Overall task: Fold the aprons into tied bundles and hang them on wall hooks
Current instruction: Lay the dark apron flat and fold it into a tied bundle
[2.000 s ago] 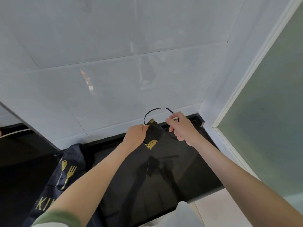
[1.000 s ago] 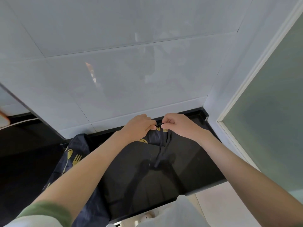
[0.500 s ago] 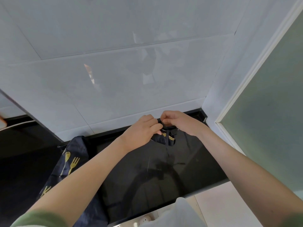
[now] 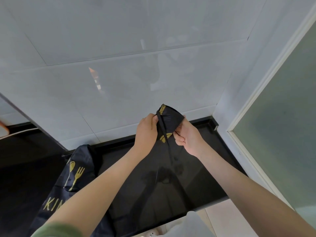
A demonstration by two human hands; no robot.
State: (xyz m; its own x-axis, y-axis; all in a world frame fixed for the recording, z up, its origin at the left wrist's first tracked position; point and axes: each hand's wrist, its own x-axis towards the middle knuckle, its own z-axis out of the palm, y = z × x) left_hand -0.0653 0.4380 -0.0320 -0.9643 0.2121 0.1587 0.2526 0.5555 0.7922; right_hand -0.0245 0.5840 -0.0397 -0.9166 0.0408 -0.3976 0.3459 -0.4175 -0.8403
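Folded apron bundle (image 4: 169,120) was held up in the air over the back of the black bench (image 4: 196,177), just in front of the tiled wall (image 4: 119,82) and not resting on anything. Left hand (image 4: 147,132) sat at the bundle's 9 o'clock with fingers curled, thumb pinching the strap (image 4: 166,141) against the bundle's top corner. Right hand (image 4: 188,137) sat at 3 o'clock, fingers curled round the bundle's right edge. It looked to be nipping a bit of strap at its lower fingers too, but I couldn't tell for sure. The strap ran down across the bundle's face and hung loose towards 6 o'clock. My read: thin, light, slick fabric, no stiffness, so the folds will spring open if either grip relaxes. Best hold is squeezing the bundle across its thickness with one hand while the other works the strap close to the bundle, not out at the free end. The cord is narrow and will likely slip unless cinched tight. A second apron (image 4: 75,171) lay draped over the bench at 8 o'clock from the bundle, unfolded, gold spoon-and-fork print showing, well apart from the hands. Frosted panel (image 4: 282,134) stood at 3 o'clock. No wall hooks in view, so the hang target couldn't be placed. Nothing sat between the hands and the wall.
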